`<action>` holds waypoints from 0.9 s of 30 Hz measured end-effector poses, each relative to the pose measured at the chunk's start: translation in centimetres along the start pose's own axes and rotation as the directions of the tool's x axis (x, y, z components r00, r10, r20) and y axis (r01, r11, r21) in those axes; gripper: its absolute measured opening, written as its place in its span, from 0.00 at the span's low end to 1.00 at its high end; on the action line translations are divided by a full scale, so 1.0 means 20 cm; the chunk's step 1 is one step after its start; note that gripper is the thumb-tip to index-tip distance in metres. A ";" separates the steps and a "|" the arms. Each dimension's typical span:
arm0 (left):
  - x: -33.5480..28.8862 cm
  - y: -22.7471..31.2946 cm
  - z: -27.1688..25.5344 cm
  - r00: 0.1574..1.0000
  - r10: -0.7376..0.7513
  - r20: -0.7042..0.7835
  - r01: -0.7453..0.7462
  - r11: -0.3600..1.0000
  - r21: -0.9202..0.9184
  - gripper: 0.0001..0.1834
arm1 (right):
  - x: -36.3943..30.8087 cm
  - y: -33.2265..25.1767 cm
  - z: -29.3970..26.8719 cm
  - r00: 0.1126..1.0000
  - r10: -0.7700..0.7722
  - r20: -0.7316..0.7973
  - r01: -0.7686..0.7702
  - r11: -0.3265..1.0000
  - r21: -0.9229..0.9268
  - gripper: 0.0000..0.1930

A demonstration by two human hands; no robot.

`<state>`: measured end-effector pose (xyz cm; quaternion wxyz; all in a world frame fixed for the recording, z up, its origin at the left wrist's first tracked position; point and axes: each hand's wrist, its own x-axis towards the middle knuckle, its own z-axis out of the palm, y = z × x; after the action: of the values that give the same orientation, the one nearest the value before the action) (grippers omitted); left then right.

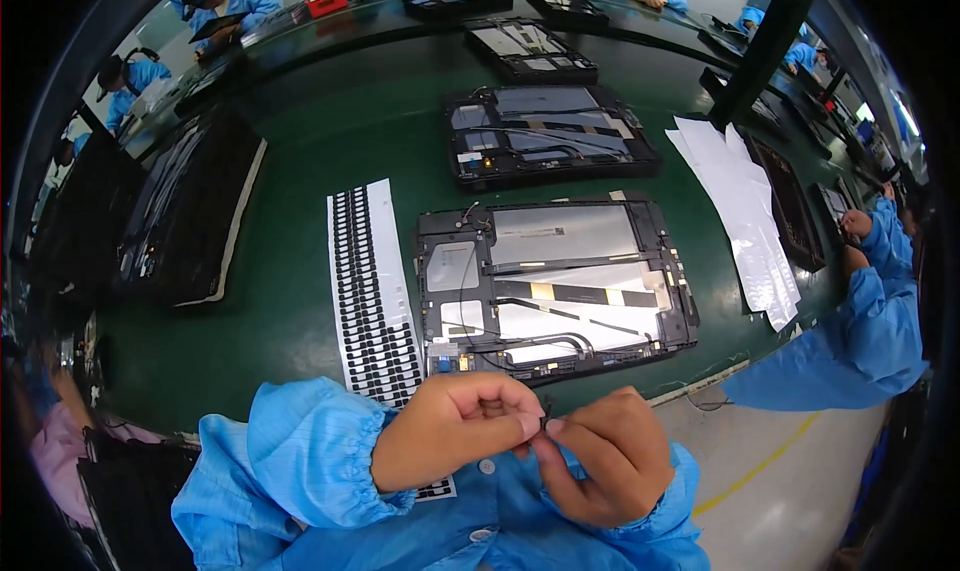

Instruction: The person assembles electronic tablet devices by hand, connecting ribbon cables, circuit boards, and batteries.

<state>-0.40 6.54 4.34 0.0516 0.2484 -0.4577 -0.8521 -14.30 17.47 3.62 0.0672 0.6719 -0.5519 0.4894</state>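
My left hand and my right hand meet close to my body, just in front of the table's near edge. Both are closed in a pinch on a small black piece, mostly covered by the fingertips; its kind is too small to tell. Beyond them an opened tablet-like device lies flat on the table, its silver plates, black strips and thin cables exposed. Left of it lies a white sheet with rows of small black stickers; its near end passes behind my left forearm.
Two similar opened devices lie farther back on the green table. Black trays stand at the left. White sheets lie at the right, beside a black tray. A post rises behind. Co-workers in blue sit around.
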 end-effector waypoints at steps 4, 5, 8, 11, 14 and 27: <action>0.00 -0.02 -0.02 0.987 0.156 -0.022 -0.146 0.956 0.255 0.09 | 0.00 0.02 0.02 0.999 0.046 -0.014 -0.045 0.998 0.046 0.12; 0.00 -0.02 -0.02 0.971 0.237 -0.002 -0.219 0.900 0.377 0.09 | 0.00 0.03 0.01 0.998 0.065 -0.002 -0.064 0.995 0.075 0.12; 0.02 0.02 -0.02 0.927 0.360 0.108 -0.351 0.725 0.593 0.08 | -0.02 0.05 0.01 0.997 0.076 -0.031 -0.075 0.996 0.049 0.11; 0.03 0.05 0.03 0.877 0.426 0.221 -0.455 0.588 0.669 0.11 | -0.04 0.07 -0.03 0.992 0.124 -0.034 -0.122 0.991 0.044 0.10; 0.07 0.05 0.02 0.835 0.443 0.326 -0.526 0.470 0.708 0.12 | -0.06 0.12 -0.12 0.968 0.250 -0.011 -0.250 0.968 0.032 0.09; 0.31 0.00 0.05 0.653 0.449 0.610 -0.640 -0.102 0.761 0.16 | -0.03 0.47 -0.33 0.838 0.492 0.236 -0.512 0.859 0.029 0.03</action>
<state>-6.25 5.35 2.45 0.1937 -0.0558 -0.9381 -0.2818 -25.64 18.48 2.41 -0.1557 0.5562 -0.6897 0.4367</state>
